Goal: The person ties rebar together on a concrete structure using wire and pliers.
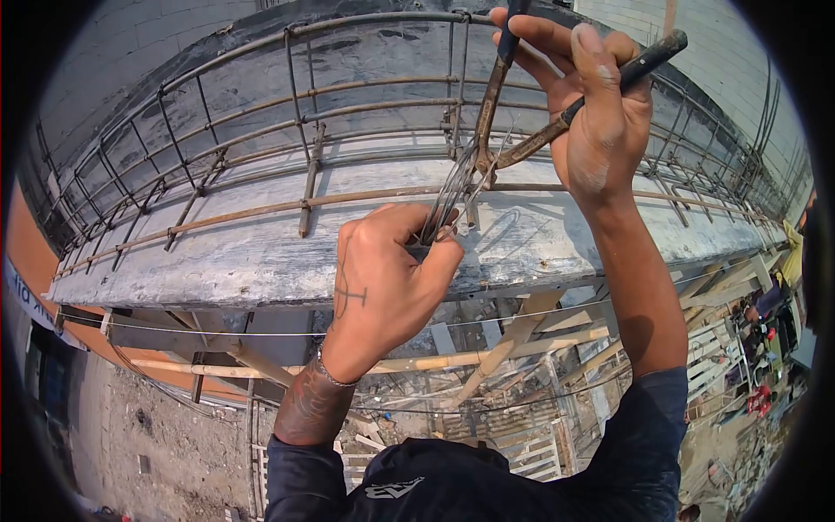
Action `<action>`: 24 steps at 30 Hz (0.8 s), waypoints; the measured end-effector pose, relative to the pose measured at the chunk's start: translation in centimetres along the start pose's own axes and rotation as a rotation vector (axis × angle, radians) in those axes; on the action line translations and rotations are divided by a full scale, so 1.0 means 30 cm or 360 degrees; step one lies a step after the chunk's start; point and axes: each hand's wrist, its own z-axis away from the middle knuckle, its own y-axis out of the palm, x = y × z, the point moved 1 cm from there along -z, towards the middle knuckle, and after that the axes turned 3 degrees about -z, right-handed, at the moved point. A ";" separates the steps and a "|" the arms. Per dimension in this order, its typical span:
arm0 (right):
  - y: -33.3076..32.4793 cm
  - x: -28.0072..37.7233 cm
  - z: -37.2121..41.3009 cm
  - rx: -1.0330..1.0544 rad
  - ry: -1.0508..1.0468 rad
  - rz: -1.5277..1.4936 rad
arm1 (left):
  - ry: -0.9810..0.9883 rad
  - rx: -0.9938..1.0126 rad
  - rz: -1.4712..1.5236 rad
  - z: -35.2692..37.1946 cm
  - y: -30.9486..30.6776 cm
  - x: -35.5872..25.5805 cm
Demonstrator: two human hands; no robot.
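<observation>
My left hand [387, 278] pinches the tie wire [445, 202], which rises from its fingertips. My right hand [600, 117], above, grips the pincers [532, 142] biting it.

I am up high on a building site. A rusty rebar cage [304, 130] runs along a grey concrete ledge [261, 252], rough timber props [513, 335] brace it from below, and bare dirt ground [165, 435] lies far beneath.
</observation>
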 end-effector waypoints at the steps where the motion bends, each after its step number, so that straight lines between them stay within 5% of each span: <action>1: 0.019 0.010 0.000 -0.0058 0.0023 -0.0036 | 0.0059 -0.0026 0.0011 -0.003 0.002 0.002; 15: 0.118 0.025 -0.025 -0.0067 -0.0158 -0.0099 | -0.0122 0.0016 0.0071 0.006 0.002 -0.010; 16: 0.057 -0.050 -0.024 0.0160 -0.0264 -0.0405 | -0.0140 0.0019 0.0063 0.005 -0.001 -0.014; 23: 0.058 -0.023 0.002 0.0275 0.0031 -0.0264 | -0.0248 0.0237 -0.0074 0.006 -0.024 -0.024; 24: 0.084 -0.012 0.015 0.0094 0.0052 -0.0255 | -0.0205 0.0150 -0.0015 0.005 -0.015 -0.018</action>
